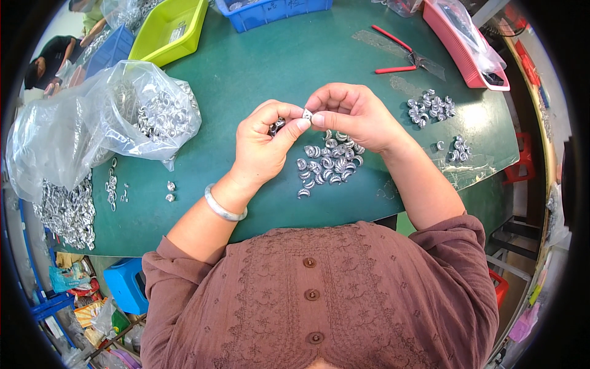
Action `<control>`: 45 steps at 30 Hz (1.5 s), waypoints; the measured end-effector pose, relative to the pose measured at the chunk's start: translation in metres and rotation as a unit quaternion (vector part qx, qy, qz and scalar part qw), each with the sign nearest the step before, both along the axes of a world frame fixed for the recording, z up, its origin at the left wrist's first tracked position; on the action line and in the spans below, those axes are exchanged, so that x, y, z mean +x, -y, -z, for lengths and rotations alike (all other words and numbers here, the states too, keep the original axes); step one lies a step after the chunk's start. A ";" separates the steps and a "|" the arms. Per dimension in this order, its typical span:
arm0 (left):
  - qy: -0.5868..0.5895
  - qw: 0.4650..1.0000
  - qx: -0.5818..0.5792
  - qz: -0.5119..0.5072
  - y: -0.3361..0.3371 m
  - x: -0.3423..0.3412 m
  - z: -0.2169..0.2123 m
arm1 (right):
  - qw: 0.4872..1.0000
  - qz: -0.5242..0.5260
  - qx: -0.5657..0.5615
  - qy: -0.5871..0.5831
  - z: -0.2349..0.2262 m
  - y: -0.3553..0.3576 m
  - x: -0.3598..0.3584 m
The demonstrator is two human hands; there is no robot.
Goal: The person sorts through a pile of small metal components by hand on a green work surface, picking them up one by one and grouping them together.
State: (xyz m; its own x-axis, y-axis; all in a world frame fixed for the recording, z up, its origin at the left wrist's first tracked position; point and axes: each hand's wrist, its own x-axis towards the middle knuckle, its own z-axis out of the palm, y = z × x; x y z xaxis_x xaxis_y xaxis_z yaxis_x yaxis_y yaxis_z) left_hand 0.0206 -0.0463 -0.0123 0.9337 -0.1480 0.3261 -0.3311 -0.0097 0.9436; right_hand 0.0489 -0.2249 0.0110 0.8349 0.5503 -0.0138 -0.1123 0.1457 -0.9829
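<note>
Above the table's near middle, my left hand and my right hand meet fingertip to fingertip. Pinched between their thumbs and forefingers is a small silver metal piece; its exact kind is too small to make out. More shiny metal pieces sit inside the curled fingers of my left hand, partly hidden. Just below my hands lies a loose pile of curved, crescent-shaped silver metal pieces. Part of that pile is covered by my right hand and wrist.
Red-handled pliers lie at the far right, near a pink basket. Smaller metal piles are at right. Leftward stand an open plastic bag of metal parts and a metal heap. Green and blue bins line the back.
</note>
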 end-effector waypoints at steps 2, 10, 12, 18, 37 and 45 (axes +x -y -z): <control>-0.007 1.000 -0.003 0.002 0.000 0.000 0.000 | 1.000 0.002 -0.005 0.012 0.000 0.000 0.000; -0.021 1.000 -0.008 0.017 0.000 -0.001 -0.002 | 0.999 0.005 -0.015 0.036 0.003 0.000 0.000; -0.096 0.994 -0.034 0.037 -0.001 -0.002 -0.003 | 0.999 0.005 -0.022 0.039 0.004 0.000 0.001; -0.303 0.909 -0.272 0.088 -0.003 0.005 -0.007 | 0.997 0.059 0.049 0.017 0.002 0.001 0.003; -0.378 0.831 -0.359 0.192 0.000 0.002 0.000 | 0.933 0.083 -0.252 0.243 0.008 -0.006 -0.006; -0.376 0.808 -0.389 0.233 -0.003 0.003 0.004 | 0.903 0.078 -0.286 0.310 0.006 -0.004 -0.005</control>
